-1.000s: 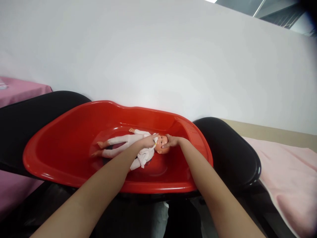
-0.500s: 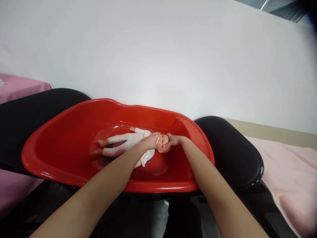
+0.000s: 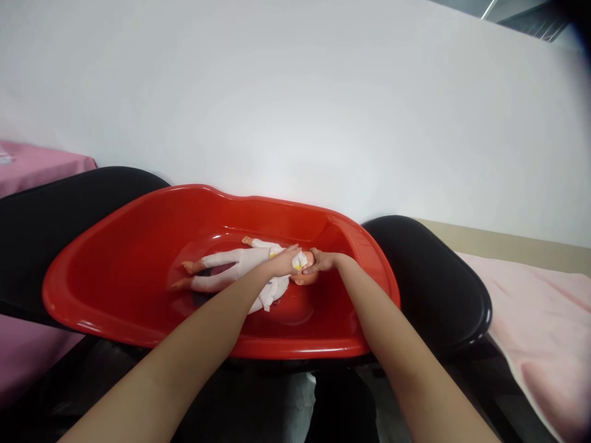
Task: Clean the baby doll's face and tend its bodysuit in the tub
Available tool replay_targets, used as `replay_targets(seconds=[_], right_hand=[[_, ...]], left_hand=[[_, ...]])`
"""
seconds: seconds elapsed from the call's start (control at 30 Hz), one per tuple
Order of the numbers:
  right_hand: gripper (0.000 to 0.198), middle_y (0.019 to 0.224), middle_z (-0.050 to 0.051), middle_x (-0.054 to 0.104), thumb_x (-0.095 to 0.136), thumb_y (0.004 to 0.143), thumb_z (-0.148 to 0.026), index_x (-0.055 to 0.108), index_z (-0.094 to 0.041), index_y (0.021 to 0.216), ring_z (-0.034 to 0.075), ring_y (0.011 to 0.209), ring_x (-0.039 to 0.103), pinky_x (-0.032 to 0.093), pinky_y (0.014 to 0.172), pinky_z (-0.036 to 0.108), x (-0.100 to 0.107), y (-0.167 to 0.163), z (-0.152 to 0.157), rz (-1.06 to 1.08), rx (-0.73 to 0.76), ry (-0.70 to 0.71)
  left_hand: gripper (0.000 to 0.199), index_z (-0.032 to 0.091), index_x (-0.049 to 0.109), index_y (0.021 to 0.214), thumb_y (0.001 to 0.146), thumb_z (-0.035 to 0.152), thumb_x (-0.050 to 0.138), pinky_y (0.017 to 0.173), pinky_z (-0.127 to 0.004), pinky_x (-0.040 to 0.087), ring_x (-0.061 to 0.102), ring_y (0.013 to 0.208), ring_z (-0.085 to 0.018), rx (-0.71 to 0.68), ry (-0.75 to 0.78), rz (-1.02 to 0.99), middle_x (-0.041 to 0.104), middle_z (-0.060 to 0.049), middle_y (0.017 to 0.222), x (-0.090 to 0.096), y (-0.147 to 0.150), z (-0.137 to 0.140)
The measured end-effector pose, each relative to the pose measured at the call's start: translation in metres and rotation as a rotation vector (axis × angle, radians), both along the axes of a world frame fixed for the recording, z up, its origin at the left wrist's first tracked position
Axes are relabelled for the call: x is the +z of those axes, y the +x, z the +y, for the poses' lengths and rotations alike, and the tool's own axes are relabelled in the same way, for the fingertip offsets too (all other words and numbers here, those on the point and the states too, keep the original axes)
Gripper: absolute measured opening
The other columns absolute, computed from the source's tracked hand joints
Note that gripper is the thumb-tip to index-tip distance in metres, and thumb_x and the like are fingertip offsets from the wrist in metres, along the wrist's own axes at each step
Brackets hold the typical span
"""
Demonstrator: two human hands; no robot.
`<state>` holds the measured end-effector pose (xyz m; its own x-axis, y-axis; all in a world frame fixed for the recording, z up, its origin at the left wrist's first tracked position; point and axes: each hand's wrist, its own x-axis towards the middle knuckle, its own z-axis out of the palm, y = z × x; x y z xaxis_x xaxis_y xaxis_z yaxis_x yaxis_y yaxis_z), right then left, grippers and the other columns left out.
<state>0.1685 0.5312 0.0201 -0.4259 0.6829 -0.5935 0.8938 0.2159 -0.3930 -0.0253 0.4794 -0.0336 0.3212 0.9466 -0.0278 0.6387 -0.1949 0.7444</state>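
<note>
No text, label, brand or number can be read anywhere.

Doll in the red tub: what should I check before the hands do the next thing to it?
1. Doll lies flat inside the red tub: ok.
2. Right hand touches the doll's head: ok.
3. Left hand presses a small white cloth on the doll's face: ok.
4. Face free of the cloth: not ok, it is mostly covered.
5. Water in the tub: cannot tell.
6. Tub sits steady on the black seats: cannot tell.
</note>
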Motion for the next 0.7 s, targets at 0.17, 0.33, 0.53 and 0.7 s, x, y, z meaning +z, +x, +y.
replay_targets(seconds=[0.17,0.33,0.53,0.7], right_hand=[[0.110,0.145,0.017,0.043,0.075,0.052,-0.069,0.031,-0.020,0.140,0.036,0.129,0.046,0.040,0.106,0.048,-0.002,-0.001,0.001,0.009,0.035,0.003],[0.107,0.143,0.017,0.046,0.076,0.052,-0.067,0.034,-0.020,0.138,0.036,0.129,0.047,0.041,0.106,0.047,-0.001,-0.002,0.000,0.001,0.030,0.027],[0.106,0.142,0.016,0.046,0.074,0.054,-0.068,0.033,-0.021,0.138,0.035,0.127,0.049,0.041,0.105,0.046,-0.003,0.000,0.000,0.014,0.013,0.033],[0.112,0.143,0.017,0.045,0.073,0.050,-0.073,0.032,-0.019,0.140,0.037,0.128,0.047,0.039,0.107,0.049,-0.007,0.003,0.005,-0.012,0.020,0.015]], left_hand=[[0.128,0.017,0.016,0.152,0.048,0.047,0.085,0.111,-0.043,0.030,0.020,0.142,-0.037,-0.021,-0.028,0.131,0.013,-0.019,0.158,-0.018,-0.007,0.002],[0.125,0.016,0.024,0.148,0.045,0.056,0.084,0.103,-0.044,0.037,0.035,0.134,-0.041,0.054,-0.066,0.266,0.028,-0.024,0.151,-0.005,0.000,-0.005],[0.121,0.011,0.017,0.151,0.056,0.047,0.082,0.080,-0.039,0.047,0.061,0.104,-0.039,0.088,-0.071,0.423,0.062,-0.024,0.120,0.011,0.009,-0.010],[0.056,0.010,0.054,0.126,0.080,0.042,0.060,0.079,-0.037,0.046,0.063,0.100,-0.034,0.133,-0.002,0.310,0.067,-0.019,0.110,0.019,0.014,-0.011]])
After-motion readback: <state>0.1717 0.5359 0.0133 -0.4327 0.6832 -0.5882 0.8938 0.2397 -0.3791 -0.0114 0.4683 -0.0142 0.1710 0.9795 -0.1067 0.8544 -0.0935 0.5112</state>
